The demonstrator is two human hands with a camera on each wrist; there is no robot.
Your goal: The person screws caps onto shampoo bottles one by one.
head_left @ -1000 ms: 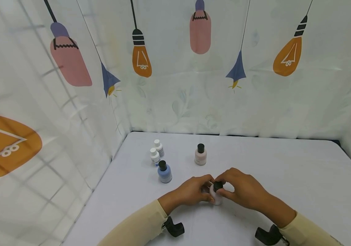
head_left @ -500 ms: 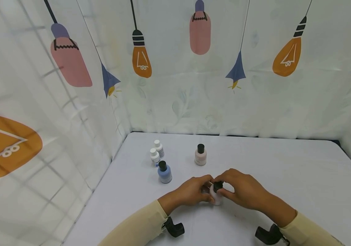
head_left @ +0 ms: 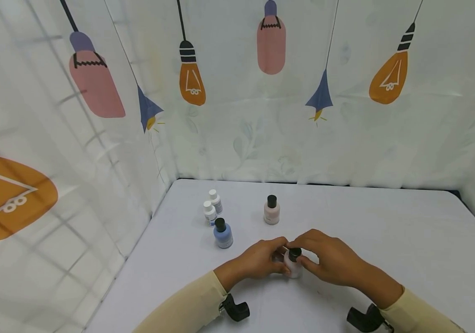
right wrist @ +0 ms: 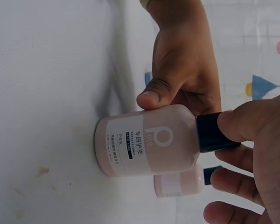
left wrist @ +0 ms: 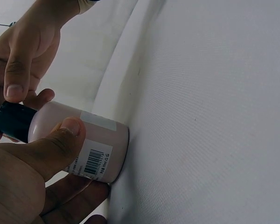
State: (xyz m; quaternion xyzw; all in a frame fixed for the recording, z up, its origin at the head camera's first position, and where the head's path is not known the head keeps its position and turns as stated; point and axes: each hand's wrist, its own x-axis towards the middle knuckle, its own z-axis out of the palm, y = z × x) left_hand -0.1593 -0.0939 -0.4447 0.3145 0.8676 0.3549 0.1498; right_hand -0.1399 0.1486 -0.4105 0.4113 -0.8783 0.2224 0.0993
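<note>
A small pale pink hair-care bottle [head_left: 293,269] with a black cap [head_left: 294,254] stands upright on the white table, in front of the person. From the left side, the left hand [head_left: 262,260] grips its body; the thumb lies across the barcode label in the left wrist view. The right hand [head_left: 332,260] pinches the cap between thumb and fingers. In the right wrist view the front label of the bottle [right wrist: 170,140] shows a large "P" and printed text. The cap sits on the neck.
Behind stands another pale pink bottle [head_left: 271,213] with a black cap. To the left are a blue bottle [head_left: 222,236] with a black cap and two small white bottles [head_left: 209,213]. A printed curtain [head_left: 237,115] borders the table [head_left: 387,231] at the back and left.
The right hand's fingers have shifted slightly around the cap, and more of the cap shows in the head view. The left hand and the other bottles stay in place.
</note>
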